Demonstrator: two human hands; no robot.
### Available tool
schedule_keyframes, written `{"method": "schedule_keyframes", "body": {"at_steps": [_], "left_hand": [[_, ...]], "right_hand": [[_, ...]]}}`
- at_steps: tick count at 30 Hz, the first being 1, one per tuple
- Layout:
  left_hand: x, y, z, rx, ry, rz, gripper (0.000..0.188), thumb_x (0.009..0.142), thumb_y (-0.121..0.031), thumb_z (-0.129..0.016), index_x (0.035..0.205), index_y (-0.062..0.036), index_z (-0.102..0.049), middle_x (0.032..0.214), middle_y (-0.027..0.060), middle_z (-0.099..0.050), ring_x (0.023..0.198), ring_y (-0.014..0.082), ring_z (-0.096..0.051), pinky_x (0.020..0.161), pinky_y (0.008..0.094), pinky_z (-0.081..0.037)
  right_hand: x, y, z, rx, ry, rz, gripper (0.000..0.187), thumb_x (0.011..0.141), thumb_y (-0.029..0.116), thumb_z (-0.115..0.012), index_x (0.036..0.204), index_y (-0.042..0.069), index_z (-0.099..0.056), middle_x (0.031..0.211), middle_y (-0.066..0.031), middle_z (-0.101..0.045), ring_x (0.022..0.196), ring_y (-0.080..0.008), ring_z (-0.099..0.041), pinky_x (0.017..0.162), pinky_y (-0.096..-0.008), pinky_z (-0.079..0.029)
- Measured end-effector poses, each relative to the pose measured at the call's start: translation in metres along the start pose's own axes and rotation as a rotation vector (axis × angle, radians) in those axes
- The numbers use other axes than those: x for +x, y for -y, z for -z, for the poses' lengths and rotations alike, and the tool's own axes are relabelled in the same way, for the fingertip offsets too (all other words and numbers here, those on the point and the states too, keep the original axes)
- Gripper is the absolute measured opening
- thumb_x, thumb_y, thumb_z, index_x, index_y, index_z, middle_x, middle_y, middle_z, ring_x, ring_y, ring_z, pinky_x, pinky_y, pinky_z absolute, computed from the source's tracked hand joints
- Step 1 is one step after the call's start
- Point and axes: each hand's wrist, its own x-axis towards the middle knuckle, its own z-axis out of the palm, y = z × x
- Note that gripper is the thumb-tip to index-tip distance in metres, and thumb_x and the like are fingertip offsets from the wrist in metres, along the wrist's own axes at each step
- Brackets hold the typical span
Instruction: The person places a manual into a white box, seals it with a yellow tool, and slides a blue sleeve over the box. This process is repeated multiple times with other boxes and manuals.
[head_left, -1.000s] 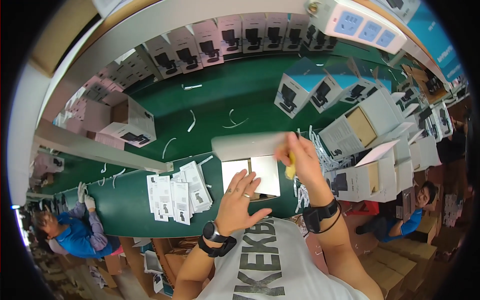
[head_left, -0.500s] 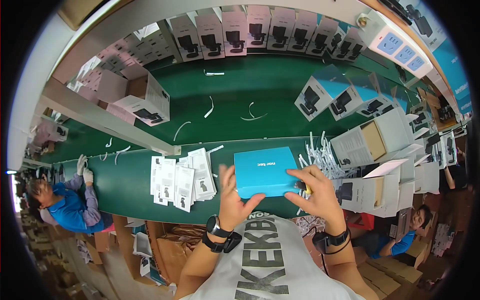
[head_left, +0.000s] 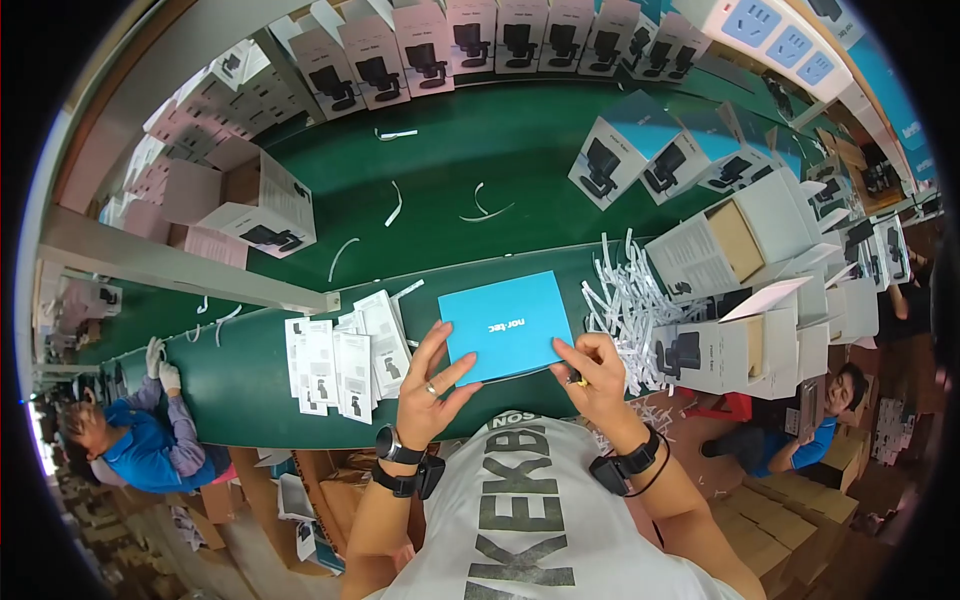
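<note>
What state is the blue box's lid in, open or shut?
Shut: the blue lid shows as one unbroken panel, with no interior visible. Whether its front edge is fully tucked, I cannot tell.

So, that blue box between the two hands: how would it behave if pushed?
The blue box would probably keep its shape, given its straight edges and flat top. Its broad rectangular form suggests it would slide rather than roll. Its contents are hidden, so weight is hard to guess.

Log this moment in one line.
left hand: on blue box, left side; right hand: holding small tool, touching box's near right corner; leaflets: left of box; paper strips: right of box
</note>
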Motion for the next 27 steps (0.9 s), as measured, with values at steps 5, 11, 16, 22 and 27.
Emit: {"method": "schedule_keyframes", "body": {"at_steps": [5, 11, 16, 22, 27], "left_hand": [[0.006, 0.004, 0.019, 0.140, 0.128, -0.117, 0.059, 0.076, -0.012, -0.089, 0.132, -0.0157, -0.072, 0.154, 0.0199, -0.049, 0.143, 0.0455, -0.047, 0.113, 0.0552, -0.047], [0.042, -0.055, -0.004, 0.512, 0.226, -0.128, 0.065, 0.084, -0.028, -0.083, 0.143, -0.0140, -0.062, 0.160, 0.0210, -0.042, 0.150, 0.0457, -0.036, 0.120, 0.0590, -0.034], [0.048, -0.051, -0.048, 0.688, 0.354, -0.103, 0.080, 0.085, -0.034, -0.081, 0.155, -0.0139, -0.048, 0.163, 0.0192, -0.039, 0.151, 0.0449, -0.034, 0.123, 0.0591, -0.028], [0.040, -0.039, -0.053, 0.765, 0.306, -0.159, 0.080, 0.086, -0.036, -0.080, 0.156, -0.0153, -0.048, 0.166, 0.0155, -0.036, 0.150, 0.0445, -0.035, 0.122, 0.0591, -0.029], [0.071, -0.032, -0.024, 0.665, 0.370, -0.211, 0.080, 0.085, -0.049, -0.078, 0.156, -0.0215, -0.051, 0.164, 0.0256, -0.033, 0.147, 0.0476, -0.037, 0.121, 0.0583, -0.030]], "right_hand": [[-0.004, -0.001, 0.006, -0.108, 0.069, 0.046, 0.059, 0.075, 0.002, -0.087, 0.131, 0.017, -0.073, 0.110, -0.0074, -0.058, 0.066, -0.0155, -0.052, 0.056, -0.0282, -0.048], [0.005, -0.001, 0.005, -0.125, 0.061, 0.128, 0.056, 0.075, 0.001, -0.084, 0.129, 0.010, -0.072, 0.127, -0.0139, -0.066, 0.067, -0.0189, -0.057, 0.057, -0.0297, -0.050], [-0.012, -0.018, -0.005, -0.079, 0.067, 0.186, 0.048, 0.075, 0.000, -0.083, 0.122, 0.001, -0.073, 0.133, -0.0168, -0.069, 0.073, -0.0228, -0.068, 0.059, -0.0317, -0.052], [-0.005, -0.009, -0.001, -0.064, 0.057, 0.078, 0.037, 0.079, 0.006, -0.082, 0.116, 0.009, -0.077, 0.125, -0.0056, -0.075, 0.075, -0.0178, -0.073, 0.058, -0.0284, -0.051], [0.013, -0.025, 0.006, 0.084, 0.074, 0.101, 0.030, 0.076, 0.004, -0.084, 0.106, 0.010, -0.080, 0.115, -0.0052, -0.079, 0.075, -0.0188, -0.075, 0.059, -0.0292, -0.053]]}}
